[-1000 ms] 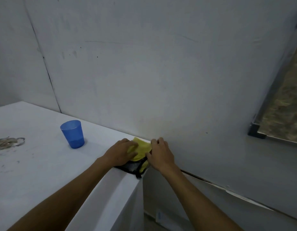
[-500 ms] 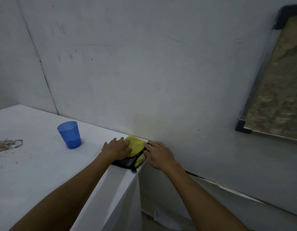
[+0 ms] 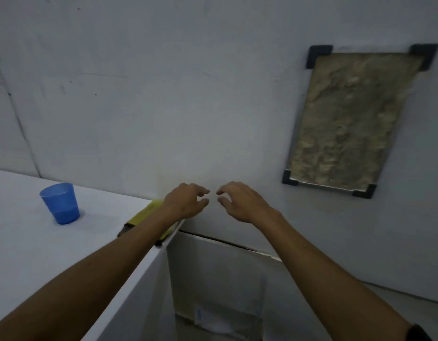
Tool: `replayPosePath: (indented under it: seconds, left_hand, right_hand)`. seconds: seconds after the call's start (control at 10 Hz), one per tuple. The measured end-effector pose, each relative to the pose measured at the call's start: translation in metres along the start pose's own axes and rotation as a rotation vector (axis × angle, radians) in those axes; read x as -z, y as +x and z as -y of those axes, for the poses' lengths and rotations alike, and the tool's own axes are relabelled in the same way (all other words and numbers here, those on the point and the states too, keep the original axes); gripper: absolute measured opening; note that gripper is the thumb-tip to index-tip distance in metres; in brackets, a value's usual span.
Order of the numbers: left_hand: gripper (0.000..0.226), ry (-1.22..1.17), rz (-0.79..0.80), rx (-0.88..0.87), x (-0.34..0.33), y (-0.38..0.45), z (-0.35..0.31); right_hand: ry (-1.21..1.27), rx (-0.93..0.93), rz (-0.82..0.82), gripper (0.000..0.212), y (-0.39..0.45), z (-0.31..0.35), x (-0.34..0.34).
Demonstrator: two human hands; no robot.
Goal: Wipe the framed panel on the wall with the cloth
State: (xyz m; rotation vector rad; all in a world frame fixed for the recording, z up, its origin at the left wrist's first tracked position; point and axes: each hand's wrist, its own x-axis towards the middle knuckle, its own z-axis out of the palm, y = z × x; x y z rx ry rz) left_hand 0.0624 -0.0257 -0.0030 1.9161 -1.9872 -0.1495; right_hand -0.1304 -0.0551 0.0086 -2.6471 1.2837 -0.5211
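The framed panel [image 3: 355,119] hangs on the grey wall at the right, a mottled tan sheet with black corner brackets. The yellow cloth with a dark edge [image 3: 145,214] lies folded at the far right corner of the white table, partly hidden under my left forearm. My left hand [image 3: 188,201] hovers just above and right of the cloth, fingers curled and apart, holding nothing. My right hand [image 3: 240,201] hangs beside it in front of the wall, also empty with loose fingers. Their fingertips nearly meet.
A blue plastic cup [image 3: 60,203] stands on the white table [image 3: 28,242] to the left of the cloth. Below the table edge a white lower panel [image 3: 213,274] and the floor show, with a crack line along the wall.
Both hands have lifted off the cloth and moved up and right; the cloth stays on the table corner. The view has turned right, bringing the whole panel into sight.
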Motion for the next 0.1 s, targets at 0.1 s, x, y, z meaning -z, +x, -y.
replayPosePath:
  seconds: [0.1]
  left_hand:
    - [0.043,-0.016,-0.060,-0.079,0.0033,0.0066,-0.0342]
  right_hand:
    - [-0.030,0.011,-0.111,0.034,-0.0253,-0.0135,0.0290]
